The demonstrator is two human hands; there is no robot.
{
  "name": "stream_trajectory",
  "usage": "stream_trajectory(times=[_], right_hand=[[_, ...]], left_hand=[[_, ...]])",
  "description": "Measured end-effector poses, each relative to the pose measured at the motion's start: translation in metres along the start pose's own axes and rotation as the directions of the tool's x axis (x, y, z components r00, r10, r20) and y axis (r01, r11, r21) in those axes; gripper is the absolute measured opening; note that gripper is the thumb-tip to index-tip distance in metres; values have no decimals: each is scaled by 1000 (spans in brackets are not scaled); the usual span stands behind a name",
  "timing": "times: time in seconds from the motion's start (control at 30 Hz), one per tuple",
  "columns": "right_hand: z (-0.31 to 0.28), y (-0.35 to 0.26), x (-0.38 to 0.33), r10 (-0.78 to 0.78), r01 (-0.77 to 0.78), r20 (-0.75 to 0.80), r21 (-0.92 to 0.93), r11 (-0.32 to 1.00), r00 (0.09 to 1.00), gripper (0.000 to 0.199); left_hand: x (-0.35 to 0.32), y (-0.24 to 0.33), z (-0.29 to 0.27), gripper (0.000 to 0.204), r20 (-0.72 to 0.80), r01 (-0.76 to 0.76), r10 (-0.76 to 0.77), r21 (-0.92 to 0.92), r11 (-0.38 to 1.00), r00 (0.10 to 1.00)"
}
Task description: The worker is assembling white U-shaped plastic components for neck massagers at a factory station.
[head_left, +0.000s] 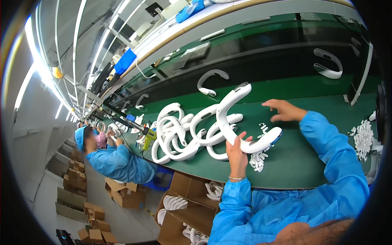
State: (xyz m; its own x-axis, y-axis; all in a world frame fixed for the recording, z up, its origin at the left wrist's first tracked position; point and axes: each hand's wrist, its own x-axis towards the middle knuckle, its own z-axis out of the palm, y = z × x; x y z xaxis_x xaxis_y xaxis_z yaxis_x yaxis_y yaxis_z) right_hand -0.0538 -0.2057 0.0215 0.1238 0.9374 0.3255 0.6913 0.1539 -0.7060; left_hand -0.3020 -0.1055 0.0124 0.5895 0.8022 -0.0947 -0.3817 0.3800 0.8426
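My left hand [237, 158] is closed round the lower part of a white U-shaped neckband [223, 118], holding it tilted up off the bench. A dark patch shows at its upper tip, and a blue edge marks its lower end. To the right, my right hand [282, 110] hovers over the green bench, fingers spread and nothing in them. Small white plastic parts [258, 160] lie in a loose pile just beyond my left hand. More white neckbands [179, 139] are heaped on the bench to the left, overlapping one another.
Another pile of small white parts [362, 141] lies at the right. One neckband [213, 81] sits farther back. A yellow-green tool [149, 139] is beyond the heap. Cardboard boxes [190, 216] of white parts stand below the bench edge. A co-worker in blue [118, 161] sits at the left.
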Motion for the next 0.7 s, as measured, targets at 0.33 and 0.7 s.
stream_trajectory(times=[0.33, 0.7], right_hand=[[82, 24, 34, 79, 72, 237, -569, 819, 968, 14], [11, -63, -81, 444, -248, 1, 830, 499, 896, 15]], left_hand=[[-13, -15, -5, 27, 252, 349, -270, -361, 865, 929], [-66, -42, 42, 46, 471, 309, -290, 40, 950, 833]])
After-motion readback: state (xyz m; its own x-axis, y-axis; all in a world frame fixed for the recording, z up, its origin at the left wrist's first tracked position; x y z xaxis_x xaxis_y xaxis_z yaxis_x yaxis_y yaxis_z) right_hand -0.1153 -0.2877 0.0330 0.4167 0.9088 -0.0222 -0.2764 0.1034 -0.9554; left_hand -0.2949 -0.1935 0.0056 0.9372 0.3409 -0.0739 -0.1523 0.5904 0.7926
